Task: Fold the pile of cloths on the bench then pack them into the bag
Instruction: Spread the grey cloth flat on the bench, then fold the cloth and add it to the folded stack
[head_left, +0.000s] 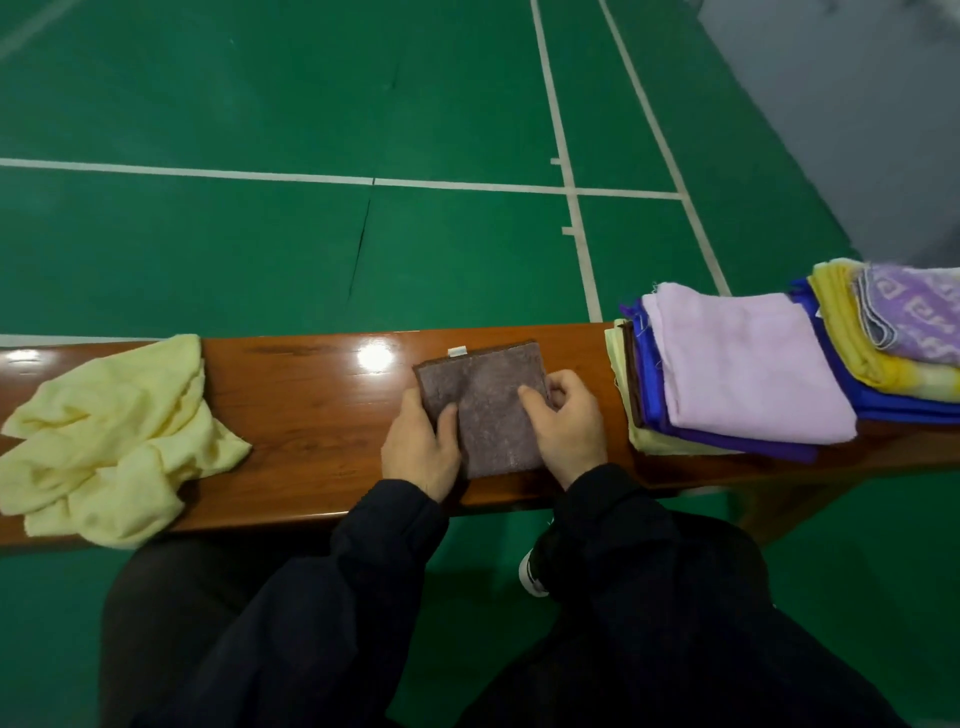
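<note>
Head view, from the left: one crumpled pale yellow cloth (111, 441) lies on the wooden bench (311, 415). At mid-bench one folded brown cloth (485, 408) lies flat; the left hand (421, 447) pinches its left edge, thumb on top, and the right hand (566, 421) curls its fingers over the right edge. Further right sit two folded stacks, one topped by a pink cloth (743, 364), one by a purple patterned cloth (914, 312).

Bench (311, 415) was wood, varnished glossy, with bright glare spots. Brown cloth (488, 410) looked fuzzy, matt terry with a small white tag. Crumpled pale yellow cloth (109, 441) was soft, matt microfibre. Folded stack (748, 374) was matt cloth; its top pink layer looked fleecy. Floor (260, 104) was smooth green, slight sheen.
</note>
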